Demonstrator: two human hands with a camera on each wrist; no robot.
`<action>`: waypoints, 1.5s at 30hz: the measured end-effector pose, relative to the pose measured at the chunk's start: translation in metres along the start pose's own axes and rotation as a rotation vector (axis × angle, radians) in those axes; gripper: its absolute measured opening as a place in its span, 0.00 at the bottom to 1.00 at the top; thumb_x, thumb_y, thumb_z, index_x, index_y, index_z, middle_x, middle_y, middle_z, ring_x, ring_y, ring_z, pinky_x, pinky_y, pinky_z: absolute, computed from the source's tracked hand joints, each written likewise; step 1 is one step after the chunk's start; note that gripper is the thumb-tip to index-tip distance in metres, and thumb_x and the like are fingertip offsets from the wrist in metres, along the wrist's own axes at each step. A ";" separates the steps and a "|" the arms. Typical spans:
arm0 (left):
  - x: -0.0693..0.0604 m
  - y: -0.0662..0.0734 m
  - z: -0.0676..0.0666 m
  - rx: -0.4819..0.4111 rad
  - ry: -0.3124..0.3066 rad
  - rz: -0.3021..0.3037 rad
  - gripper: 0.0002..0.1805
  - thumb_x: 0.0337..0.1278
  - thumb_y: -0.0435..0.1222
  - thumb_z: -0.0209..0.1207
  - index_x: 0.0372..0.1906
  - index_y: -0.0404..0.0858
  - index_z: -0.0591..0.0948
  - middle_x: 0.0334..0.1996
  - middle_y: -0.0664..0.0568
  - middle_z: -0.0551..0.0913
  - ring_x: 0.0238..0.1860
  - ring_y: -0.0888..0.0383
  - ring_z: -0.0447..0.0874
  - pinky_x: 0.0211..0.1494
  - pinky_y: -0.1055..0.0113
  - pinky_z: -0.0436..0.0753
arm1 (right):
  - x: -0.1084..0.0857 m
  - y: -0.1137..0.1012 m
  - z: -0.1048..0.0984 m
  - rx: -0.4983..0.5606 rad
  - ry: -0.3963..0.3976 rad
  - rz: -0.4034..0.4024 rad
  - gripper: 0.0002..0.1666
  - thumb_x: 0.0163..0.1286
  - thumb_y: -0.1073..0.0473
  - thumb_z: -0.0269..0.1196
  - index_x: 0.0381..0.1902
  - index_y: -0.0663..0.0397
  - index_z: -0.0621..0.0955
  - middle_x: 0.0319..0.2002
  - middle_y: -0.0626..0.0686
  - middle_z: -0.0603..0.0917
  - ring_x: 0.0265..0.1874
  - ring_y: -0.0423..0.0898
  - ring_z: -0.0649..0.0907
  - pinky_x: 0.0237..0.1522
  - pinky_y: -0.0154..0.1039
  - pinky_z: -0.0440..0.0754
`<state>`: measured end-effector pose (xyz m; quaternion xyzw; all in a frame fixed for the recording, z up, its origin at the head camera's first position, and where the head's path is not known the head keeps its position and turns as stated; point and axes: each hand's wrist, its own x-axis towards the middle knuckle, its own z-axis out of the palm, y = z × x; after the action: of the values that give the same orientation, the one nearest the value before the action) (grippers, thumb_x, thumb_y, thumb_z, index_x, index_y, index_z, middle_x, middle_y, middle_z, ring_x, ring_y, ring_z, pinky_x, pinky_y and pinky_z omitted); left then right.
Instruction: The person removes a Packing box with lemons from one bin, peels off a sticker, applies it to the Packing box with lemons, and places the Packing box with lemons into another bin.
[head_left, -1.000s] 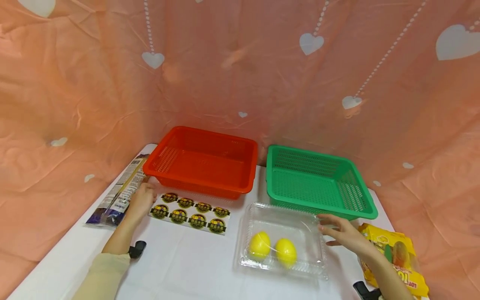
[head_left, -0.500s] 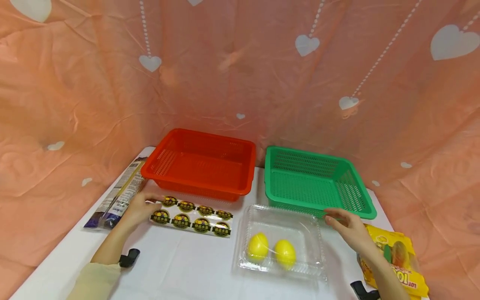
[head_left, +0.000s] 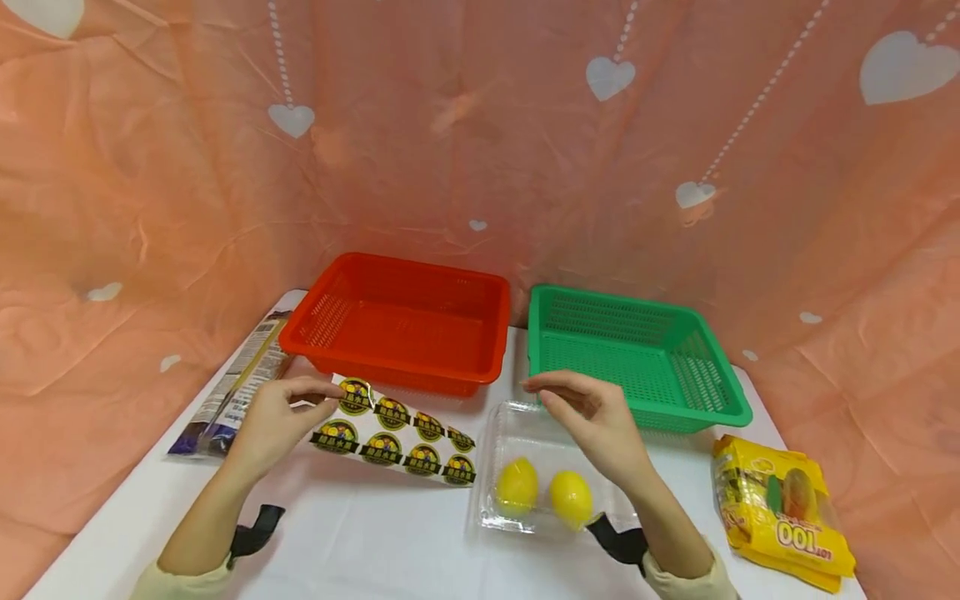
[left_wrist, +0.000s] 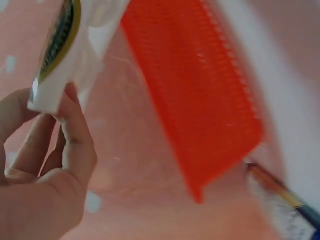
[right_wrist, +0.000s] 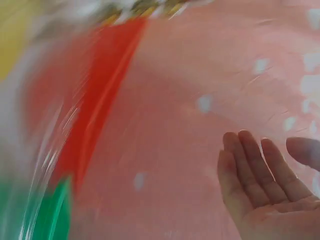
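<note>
My left hand [head_left: 281,421] pinches the upper left corner of a sticker sheet [head_left: 401,437] printed with round fruit labels, and the sheet tilts up off the table. The left wrist view shows thumb and finger on the edge of the sheet [left_wrist: 62,55]. Over the clear plastic box [head_left: 495,508] hangs my right hand [head_left: 596,421], its fingers loosely extended and nothing in them. In the right wrist view that hand [right_wrist: 267,185] is spread in the air. Two yellow lemons [head_left: 517,486] lie inside the box, whose upper right part is hidden by the right hand and forearm.
Behind the sheet stands a red basket [head_left: 495,367], with a green basket [head_left: 738,408] to its right. A long plastic packet [head_left: 232,400] lies at the table's left edge. On the right lies a yellow snack bag [head_left: 806,542]. A pink curtain rises behind the table.
My left hand took hold of the sticker sheet's corner and lifted it. My right hand moved left from the box's right side to above it.
</note>
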<state>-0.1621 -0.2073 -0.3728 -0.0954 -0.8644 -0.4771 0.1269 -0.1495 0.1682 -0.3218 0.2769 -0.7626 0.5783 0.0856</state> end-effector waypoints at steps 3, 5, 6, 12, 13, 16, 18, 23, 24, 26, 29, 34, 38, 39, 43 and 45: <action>-0.002 0.015 0.002 0.029 0.017 0.005 0.07 0.54 0.24 0.65 0.38 0.31 0.89 0.41 0.39 0.87 0.36 0.63 0.81 0.34 0.76 0.80 | 0.014 -0.012 0.038 0.215 -0.053 0.030 0.13 0.72 0.68 0.60 0.51 0.66 0.84 0.49 0.60 0.86 0.52 0.54 0.84 0.57 0.43 0.79; -0.005 0.023 0.003 0.043 0.025 0.005 0.08 0.53 0.23 0.64 0.38 0.31 0.89 0.40 0.38 0.87 0.32 0.61 0.82 0.30 0.74 0.80 | 0.021 -0.016 0.067 0.360 -0.101 0.062 0.15 0.72 0.67 0.60 0.54 0.68 0.82 0.52 0.63 0.85 0.54 0.59 0.83 0.58 0.46 0.78; -0.006 0.026 0.004 0.047 0.029 0.005 0.09 0.53 0.22 0.63 0.38 0.31 0.89 0.40 0.39 0.87 0.31 0.61 0.82 0.30 0.74 0.80 | 0.023 -0.017 0.081 0.421 -0.116 0.083 0.17 0.72 0.67 0.60 0.55 0.69 0.81 0.53 0.65 0.84 0.56 0.61 0.82 0.59 0.47 0.78; -0.012 0.046 0.011 0.004 0.076 0.052 0.12 0.52 0.20 0.63 0.41 0.31 0.89 0.37 0.44 0.88 0.34 0.64 0.82 0.36 0.78 0.81 | 0.032 -0.004 0.140 0.714 -0.004 0.266 0.21 0.71 0.72 0.57 0.59 0.77 0.75 0.58 0.67 0.80 0.59 0.54 0.81 0.61 0.42 0.76; -0.013 0.049 0.012 -0.018 0.080 0.061 0.12 0.52 0.20 0.63 0.41 0.31 0.89 0.37 0.43 0.88 0.34 0.64 0.83 0.36 0.79 0.81 | 0.033 -0.002 0.144 0.770 0.035 0.290 0.21 0.71 0.73 0.56 0.59 0.79 0.75 0.58 0.66 0.81 0.58 0.53 0.81 0.61 0.43 0.76; -0.016 0.057 0.015 -0.076 0.085 0.082 0.12 0.53 0.19 0.63 0.41 0.30 0.88 0.38 0.42 0.88 0.35 0.65 0.84 0.37 0.80 0.81 | 0.034 0.002 0.153 0.904 0.129 0.322 0.20 0.71 0.74 0.54 0.59 0.80 0.74 0.56 0.65 0.82 0.57 0.54 0.82 0.61 0.45 0.76; -0.017 0.060 0.018 -0.116 0.079 0.083 0.12 0.53 0.19 0.63 0.42 0.29 0.88 0.39 0.40 0.88 0.36 0.66 0.85 0.38 0.79 0.81 | 0.034 0.004 0.156 0.925 0.160 0.317 0.20 0.70 0.75 0.55 0.58 0.80 0.74 0.55 0.64 0.83 0.56 0.54 0.82 0.59 0.45 0.77; -0.019 0.064 0.023 -0.159 0.087 0.076 0.12 0.54 0.20 0.64 0.44 0.29 0.87 0.41 0.38 0.87 0.35 0.63 0.87 0.37 0.78 0.82 | 0.035 0.005 0.160 0.816 0.183 0.273 0.20 0.66 0.78 0.58 0.56 0.81 0.76 0.55 0.67 0.82 0.55 0.52 0.83 0.56 0.39 0.79; -0.019 0.065 0.024 -0.159 0.094 0.078 0.12 0.54 0.20 0.64 0.44 0.29 0.87 0.41 0.37 0.87 0.35 0.62 0.88 0.37 0.78 0.82 | 0.035 0.004 0.160 0.785 0.180 0.261 0.20 0.66 0.78 0.58 0.56 0.82 0.76 0.55 0.68 0.81 0.55 0.52 0.83 0.56 0.39 0.80; -0.019 0.067 0.025 -0.163 0.106 0.080 0.12 0.54 0.20 0.65 0.44 0.29 0.87 0.41 0.37 0.87 0.34 0.61 0.88 0.36 0.78 0.82 | 0.035 0.005 0.161 0.713 0.162 0.220 0.20 0.65 0.78 0.60 0.56 0.80 0.77 0.55 0.69 0.81 0.56 0.54 0.82 0.55 0.38 0.80; -0.020 0.069 0.027 -0.180 0.135 0.095 0.13 0.53 0.20 0.66 0.45 0.28 0.87 0.42 0.35 0.86 0.33 0.62 0.88 0.36 0.77 0.82 | 0.035 0.008 0.163 0.608 0.136 0.133 0.20 0.64 0.78 0.62 0.55 0.78 0.79 0.54 0.70 0.82 0.55 0.56 0.82 0.55 0.40 0.80; -0.020 0.071 0.029 -0.237 0.209 0.107 0.14 0.49 0.19 0.68 0.45 0.26 0.86 0.42 0.35 0.87 0.32 0.68 0.87 0.36 0.77 0.82 | 0.035 0.013 0.168 0.496 0.136 -0.022 0.19 0.61 0.79 0.65 0.52 0.78 0.81 0.52 0.70 0.83 0.54 0.56 0.83 0.55 0.43 0.80; -0.018 0.073 0.031 -0.282 0.246 0.112 0.14 0.48 0.18 0.68 0.44 0.26 0.87 0.40 0.35 0.87 0.32 0.69 0.87 0.36 0.75 0.83 | 0.035 0.014 0.169 0.467 0.145 -0.077 0.18 0.61 0.78 0.65 0.50 0.78 0.81 0.51 0.69 0.83 0.54 0.57 0.83 0.56 0.44 0.79; -0.018 0.073 0.032 -0.290 0.253 0.112 0.14 0.48 0.18 0.68 0.44 0.25 0.86 0.40 0.36 0.87 0.32 0.69 0.87 0.37 0.74 0.83 | 0.036 0.014 0.168 0.462 0.145 -0.083 0.18 0.61 0.78 0.65 0.50 0.78 0.81 0.51 0.68 0.83 0.54 0.57 0.83 0.55 0.44 0.80; -0.015 0.075 0.035 -0.327 0.280 0.119 0.14 0.46 0.18 0.69 0.43 0.25 0.86 0.38 0.40 0.88 0.32 0.68 0.88 0.37 0.73 0.84 | 0.038 0.014 0.166 0.440 0.152 -0.083 0.17 0.62 0.76 0.66 0.50 0.76 0.82 0.50 0.66 0.84 0.51 0.54 0.85 0.52 0.43 0.82; -0.014 0.076 0.036 -0.346 0.289 0.126 0.15 0.46 0.18 0.69 0.43 0.25 0.87 0.38 0.45 0.89 0.32 0.67 0.88 0.38 0.73 0.83 | 0.039 0.014 0.164 0.412 0.166 -0.082 0.16 0.63 0.75 0.65 0.50 0.75 0.83 0.49 0.65 0.85 0.49 0.52 0.86 0.49 0.41 0.83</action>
<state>-0.1314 -0.1371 -0.3345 -0.1004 -0.7348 -0.6182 0.2606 -0.1580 0.0060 -0.3681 0.2708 -0.6067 0.7387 0.1132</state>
